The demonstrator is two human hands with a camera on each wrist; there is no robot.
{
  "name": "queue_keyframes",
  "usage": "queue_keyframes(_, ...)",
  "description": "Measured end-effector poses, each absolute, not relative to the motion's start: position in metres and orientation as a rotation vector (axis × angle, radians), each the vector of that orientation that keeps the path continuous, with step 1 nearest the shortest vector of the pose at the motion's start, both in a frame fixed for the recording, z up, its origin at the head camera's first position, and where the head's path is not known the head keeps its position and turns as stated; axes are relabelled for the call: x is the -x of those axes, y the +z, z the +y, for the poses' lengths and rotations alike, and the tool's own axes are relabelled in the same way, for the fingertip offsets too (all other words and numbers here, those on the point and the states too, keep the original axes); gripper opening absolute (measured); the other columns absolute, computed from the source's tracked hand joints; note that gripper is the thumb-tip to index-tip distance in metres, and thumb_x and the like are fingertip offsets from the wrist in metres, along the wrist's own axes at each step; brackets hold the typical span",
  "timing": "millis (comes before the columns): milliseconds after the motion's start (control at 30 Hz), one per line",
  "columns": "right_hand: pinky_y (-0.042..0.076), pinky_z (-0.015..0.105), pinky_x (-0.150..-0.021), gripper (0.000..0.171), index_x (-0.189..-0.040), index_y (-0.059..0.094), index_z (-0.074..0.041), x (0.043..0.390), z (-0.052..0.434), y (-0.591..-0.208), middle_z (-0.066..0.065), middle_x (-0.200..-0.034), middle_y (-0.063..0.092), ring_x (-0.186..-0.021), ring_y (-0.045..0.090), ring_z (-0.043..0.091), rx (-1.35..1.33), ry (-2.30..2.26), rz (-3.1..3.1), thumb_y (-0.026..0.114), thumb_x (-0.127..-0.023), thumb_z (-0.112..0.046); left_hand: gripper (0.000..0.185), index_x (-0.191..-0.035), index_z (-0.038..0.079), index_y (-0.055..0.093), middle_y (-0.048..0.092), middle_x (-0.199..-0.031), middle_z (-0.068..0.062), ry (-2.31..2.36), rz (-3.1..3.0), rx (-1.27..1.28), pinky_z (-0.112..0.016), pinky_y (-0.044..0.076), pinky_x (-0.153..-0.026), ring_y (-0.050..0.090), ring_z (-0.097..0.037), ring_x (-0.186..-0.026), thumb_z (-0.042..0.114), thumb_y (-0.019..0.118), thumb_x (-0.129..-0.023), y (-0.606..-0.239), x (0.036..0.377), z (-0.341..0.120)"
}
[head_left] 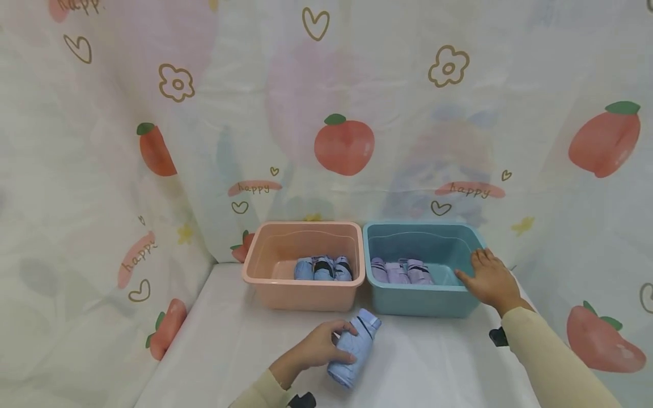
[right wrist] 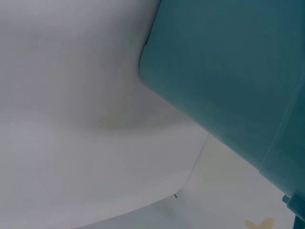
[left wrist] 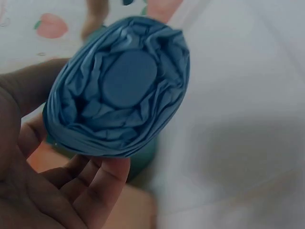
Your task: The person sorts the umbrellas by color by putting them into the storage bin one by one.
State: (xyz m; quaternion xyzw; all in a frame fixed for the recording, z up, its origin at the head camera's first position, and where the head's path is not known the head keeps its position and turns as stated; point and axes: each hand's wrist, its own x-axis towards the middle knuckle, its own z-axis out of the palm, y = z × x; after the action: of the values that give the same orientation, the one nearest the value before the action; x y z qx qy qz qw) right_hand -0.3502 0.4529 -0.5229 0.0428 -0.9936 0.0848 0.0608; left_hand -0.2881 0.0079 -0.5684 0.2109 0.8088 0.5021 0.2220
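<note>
My left hand [head_left: 323,344] grips a rolled-up light blue folding umbrella [head_left: 359,347] above the white table, in front of the two bins. The left wrist view looks onto the umbrella's end [left wrist: 128,78], with a smooth round handle amid bunched cloth; thumb and fingers [left wrist: 102,191] wrap its sides. On the right rim of a teal bin [head_left: 423,303] rests my right hand [head_left: 494,283], fingers fairly straight. That bin's outer wall [right wrist: 224,71] fills much of the right wrist view, where the hand is out of sight. Three purple umbrellas [head_left: 397,273] lie inside the bin.
Left of the teal bin, nearly touching it, stands a peach-coloured bin [head_left: 306,297] with three blue rolled umbrellas [head_left: 323,269] in its right part. Both bins stand at the back of the white table [head_left: 219,340], against a fruit-patterned curtain [head_left: 398,136].
</note>
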Motion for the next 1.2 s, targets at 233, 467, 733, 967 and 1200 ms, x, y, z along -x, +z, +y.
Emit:
queue_keyframes(233,0.008,0.062,-0.111,0.098,-0.140,0.023,0.023,0.349,0.453,-0.521,0.044,-0.145,0.018,-0.139,0.007,0.054,-0.134,0.270,-3.018,0.033,-0.097,-0.064,0.042,-0.111,0.030,0.066,0.057,-0.110,0.007,1.396,2.331,-0.688,-0.036,0.045,-0.080,0.052,-0.022,-0.097,0.025,0.086,-0.075,-0.520,0.298,-0.029)
queue_keyframes(467,0.008,0.061,-0.111,0.098,-0.140,0.023,0.023,0.347,0.451,-0.520,0.044,-0.145,0.019,-0.139,0.008,0.054,-0.119,0.289,-3.017,0.034,-0.097,-0.064,0.045,-0.114,0.026,0.065,0.054,-0.107,-0.001,1.398,2.496,-0.668,-0.037,0.047,-0.075,0.052,-0.024,-0.093,0.025,0.086,-0.074,-0.482,0.324,-0.064)
queue_keyframes(733,0.008,0.062,-0.111,0.098,-0.141,0.022,0.024,0.346,0.450,-0.518,0.044,-0.146,0.017,-0.139,0.007,0.055,-0.130,0.315,-3.008,0.035,-0.097,-0.063,0.046,-0.118,0.015,0.063,0.053,-0.108,-0.011,1.566,2.517,-0.530,-0.033,0.051,-0.069,0.054,-0.029,-0.088,0.012,0.083,-0.077,-0.445,0.366,-0.095)
queue_keyframes(967,0.009,0.063,-0.111,0.098,-0.141,0.022,0.023,0.347,0.450,-0.522,0.043,-0.146,0.017,-0.139,0.009,0.054,-0.096,0.300,-2.994,0.033,-0.097,-0.064,0.045,-0.117,0.012,0.061,0.054,-0.115,-0.013,1.488,2.641,-0.438,-0.035,0.054,-0.070,0.058,-0.029,-0.094,0.012,0.083,-0.078,-0.436,0.417,-0.102)
queue_keyframes(1200,0.008,0.062,-0.111,0.099,-0.141,0.021,0.023,0.349,0.452,-0.522,0.043,-0.147,0.016,-0.139,0.007,0.054,-0.109,0.309,-2.998,0.033,-0.097,-0.064,0.040,-0.112,0.011,0.066,0.057,-0.126,-0.013,1.147,2.839,-0.443,-0.038,0.053,-0.074,0.058,-0.030,-0.104,0.012,0.083,-0.076,-0.445,0.464,-0.096)
